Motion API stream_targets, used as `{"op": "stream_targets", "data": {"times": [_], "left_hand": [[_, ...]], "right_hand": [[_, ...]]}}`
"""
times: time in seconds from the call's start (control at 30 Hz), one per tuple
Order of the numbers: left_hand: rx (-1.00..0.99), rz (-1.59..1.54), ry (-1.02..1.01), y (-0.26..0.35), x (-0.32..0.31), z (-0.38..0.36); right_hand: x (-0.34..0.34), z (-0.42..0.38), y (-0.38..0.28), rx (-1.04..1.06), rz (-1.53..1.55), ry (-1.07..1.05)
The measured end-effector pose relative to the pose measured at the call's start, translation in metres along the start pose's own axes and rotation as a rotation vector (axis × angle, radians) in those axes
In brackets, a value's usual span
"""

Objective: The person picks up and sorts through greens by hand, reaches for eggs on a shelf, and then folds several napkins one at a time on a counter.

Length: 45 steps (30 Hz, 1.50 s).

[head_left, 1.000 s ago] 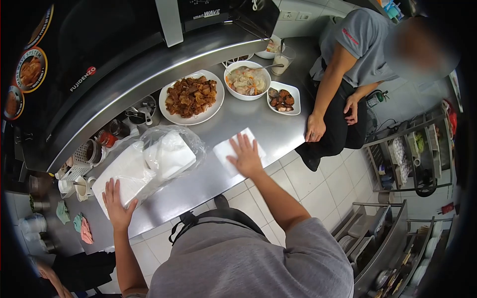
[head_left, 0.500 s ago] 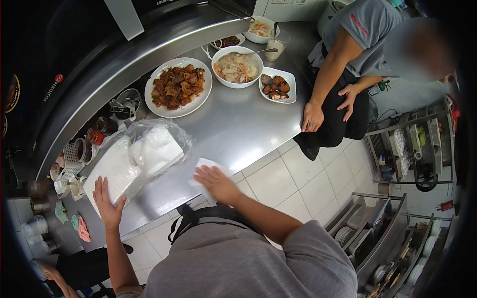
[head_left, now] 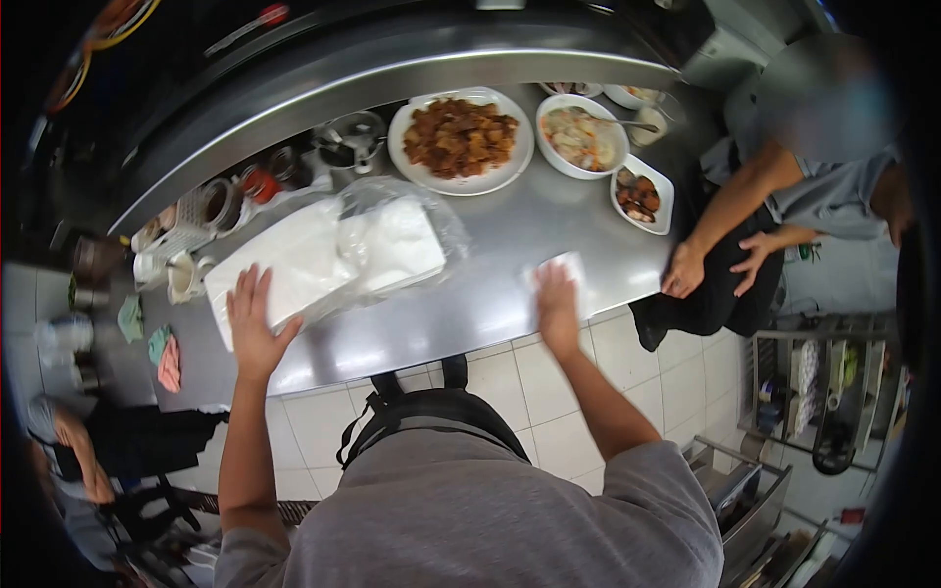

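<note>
My left hand [head_left: 259,328] is open, fingers spread, lying flat on the near left part of a white stack of paper-like sheets [head_left: 284,245] on the steel counter [head_left: 500,284]. A clear plastic bag [head_left: 453,235] with white napkins [head_left: 402,243] inside lies against the stack's right side. My right hand [head_left: 559,309], smeared by motion, presses a white paper napkin [head_left: 573,263] onto the counter's right part. The napkin's corner shows beyond the fingers; the rest is under the hand.
A plate of brown chopped food [head_left: 461,137], a bowl of soup [head_left: 578,137] with a spoon, and a small dish of dark pieces [head_left: 642,196] stand at the back. A seated person [head_left: 765,216] rests a hand at the right edge. Cloths [head_left: 169,363] lie at left.
My right hand has moved right along the counter with the napkin. My left hand stays on the white stack. The camera view has turned, shifting the dishes rightward.
</note>
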<state>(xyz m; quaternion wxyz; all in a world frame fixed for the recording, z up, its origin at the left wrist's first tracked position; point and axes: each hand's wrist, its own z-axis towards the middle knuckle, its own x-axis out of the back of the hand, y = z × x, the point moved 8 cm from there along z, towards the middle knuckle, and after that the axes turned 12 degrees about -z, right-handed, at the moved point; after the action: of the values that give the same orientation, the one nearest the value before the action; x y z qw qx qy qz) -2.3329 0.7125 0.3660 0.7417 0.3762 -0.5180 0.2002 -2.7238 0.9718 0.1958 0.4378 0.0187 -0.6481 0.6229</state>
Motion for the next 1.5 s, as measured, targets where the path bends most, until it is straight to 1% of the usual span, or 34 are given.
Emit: {"op": "stream_targets", "data": {"times": [0.03,0.07,0.1,0.13,0.2,0.27,0.4,0.47,0.5,0.53,0.6,0.63,0.67,0.73,0.77,0.8,0.87,0.93,1.0,1.03,1.1,1.13,1.2,1.23,1.27,1.33,1.37,1.4,1.43,1.47,1.5], "left_hand": [[-0.014,-0.01,0.0,0.001,0.001,0.0],[0.014,-0.007,0.009,-0.003,0.002,0.0],[0.009,-0.018,-0.003,-0.004,0.001,0.0],[0.009,-0.027,-0.016,-0.006,0.0,-0.001],[0.007,-0.038,-0.018,-0.013,-0.001,-0.003],[-0.007,-0.067,-0.023,-0.016,0.002,-0.004],[-0.017,-0.252,-0.054,-0.028,0.009,-0.017],[-0.061,-0.484,0.01,-0.022,0.03,-0.036],[-0.076,-0.526,0.011,-0.02,0.04,-0.047],[-0.091,-0.573,0.009,-0.02,0.05,-0.061],[-0.094,-0.667,-0.002,-0.032,0.07,-0.089],[-0.077,-0.674,0.015,-0.043,0.078,-0.103],[-0.073,-0.665,0.025,-0.058,0.085,-0.116],[0.051,-0.675,0.068,-0.095,0.096,-0.145],[0.101,-0.656,0.106,-0.112,0.103,-0.157],[0.106,-0.661,0.109,-0.123,0.106,-0.169],[0.266,-0.629,0.181,-0.155,0.115,-0.19],[0.295,-0.62,0.214,-0.167,0.121,-0.204],[0.394,-0.625,0.246,-0.179,0.123,-0.216],[0.457,-0.677,0.256,-0.183,0.124,-0.222],[0.447,-0.631,0.329,-0.184,0.139,-0.224],[0.428,-0.597,0.359,-0.186,0.144,-0.226],[0.408,-0.6,0.388,-0.19,0.151,-0.231],[0.4,-0.625,0.421,-0.191,0.152,-0.231],[0.422,-0.617,0.388,-0.189,0.153,-0.235],[0.441,-0.693,0.373,-0.186,0.15,-0.224],[0.428,-0.702,0.371,-0.183,0.147,-0.217],[0.403,-0.713,0.34,-0.178,0.141,-0.206],[0.381,-0.721,0.31,-0.173,0.135,-0.194],[0.311,-0.714,0.295,-0.162,0.129,-0.18],[0.24,-0.705,0.284,-0.147,0.123,-0.16]], "right_hand": [[-0.033,-0.021,-0.051,0.208,-0.701,-0.192],[-0.068,-0.037,-0.079,0.246,-0.572,-0.323],[-0.103,-0.051,-0.112,0.375,-0.512,-0.424],[-0.132,-0.06,-0.147,0.419,-0.482,-0.504],[-0.185,-0.071,-0.203,0.582,-0.371,-0.65],[-0.236,-0.082,-0.244,0.773,-0.37,-0.754],[-0.325,-0.1,-0.307,1.029,-0.312,-0.864],[-0.37,-0.095,-0.323,0.762,-0.004,-0.895],[-0.403,-0.112,-0.322,0.773,0.071,-1.015],[-0.414,-0.112,-0.339,0.787,0.075,-1.024],[-0.418,-0.115,-0.397,1.161,-0.029,-0.855],[-0.462,-0.131,-0.398,1.312,-0.381,-0.867],[-0.488,-0.13,-0.407,1.327,-0.377,-0.864],[-0.522,-0.111,-0.424,1.118,-0.217,-0.748],[-0.535,-0.1,-0.438,1.074,-0.262,-0.762],[-0.547,-0.095,-0.453,1.077,-0.263,-0.769],[-0.574,-0.072,-0.473,0.943,-0.359,-0.667],[-0.589,-0.064,-0.489,0.914,-0.343,-0.634],[-0.586,-0.061,-0.49,0.861,-0.349,-0.59],[-0.577,-0.06,-0.494,0.883,-0.296,-0.567],[-0.546,-0.061,-0.498,0.886,-0.209,-0.512],[-0.52,-0.065,-0.499,0.876,-0.174,-0.482],[-0.443,-0.07,-0.504,0.824,0.207,-0.548],[-0.397,-0.067,-0.502,0.791,0.219,-0.534],[-0.352,-0.066,-0.495,0.756,0.239,-0.527],[-0.261,-0.032,-0.46,0.704,0.189,-0.148],[-0.226,-0.009,-0.414,0.418,0.103,0.025],[-0.181,0.014,-0.388,0.292,-0.08,0.194],[-0.149,0.036,-0.342,0.091,-0.084,0.276],[-0.128,0.054,-0.293,0.001,-0.196,0.322],[-0.128,0.076,-0.246,-0.1,-0.354,0.132]]}}
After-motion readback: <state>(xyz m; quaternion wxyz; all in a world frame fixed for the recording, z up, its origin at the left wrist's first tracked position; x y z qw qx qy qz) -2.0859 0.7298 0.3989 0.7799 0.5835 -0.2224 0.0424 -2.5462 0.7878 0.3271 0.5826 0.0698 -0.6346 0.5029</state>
